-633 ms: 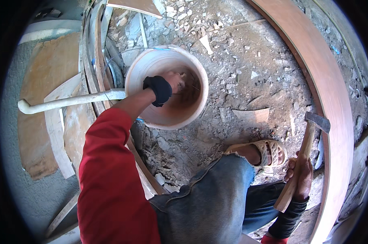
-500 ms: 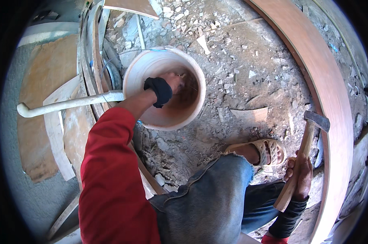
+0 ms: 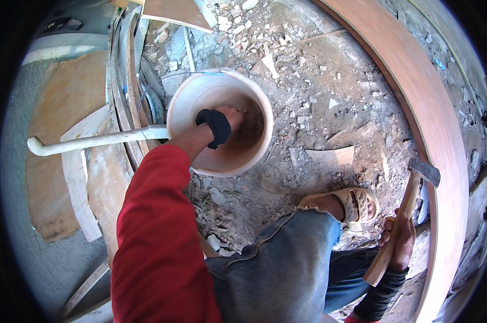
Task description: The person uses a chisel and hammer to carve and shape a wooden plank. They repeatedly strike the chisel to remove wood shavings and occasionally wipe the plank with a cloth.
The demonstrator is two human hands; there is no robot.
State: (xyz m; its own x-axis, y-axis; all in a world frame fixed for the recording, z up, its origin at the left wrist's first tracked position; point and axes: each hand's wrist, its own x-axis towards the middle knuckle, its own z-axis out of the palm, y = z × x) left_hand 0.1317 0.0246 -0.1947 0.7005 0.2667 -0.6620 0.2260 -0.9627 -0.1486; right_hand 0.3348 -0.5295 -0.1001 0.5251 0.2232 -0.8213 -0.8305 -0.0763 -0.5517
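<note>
My left hand (image 3: 231, 116), with a black band at the wrist and a red sleeve, reaches down inside a dirty white bucket (image 3: 181, 110). Its fingertips are in shadow near the brown contents at the bottom, and whether they grip anything is hidden. At the lower right, my right hand (image 3: 404, 245) is wrapped round the wooden handle of a hammer (image 3: 397, 231). The hammer's dark metal head points up and away from me, beside the edge of a long curved-looking wooden board (image 3: 442, 118).
Rubble and stone chips cover the ground (image 3: 308, 113). Wooden strips (image 3: 126, 81) and a plywood sheet (image 3: 52, 177) lie on the left. A white pipe (image 3: 93, 142) with a bent end reaches the bucket's side. My sandalled foot (image 3: 346, 204) stands near the hammer.
The view has shifted slightly, so the bucket and hammer sit a little lower and further right in the picture. My left hand stays inside the bucket; my right still holds the hammer.
</note>
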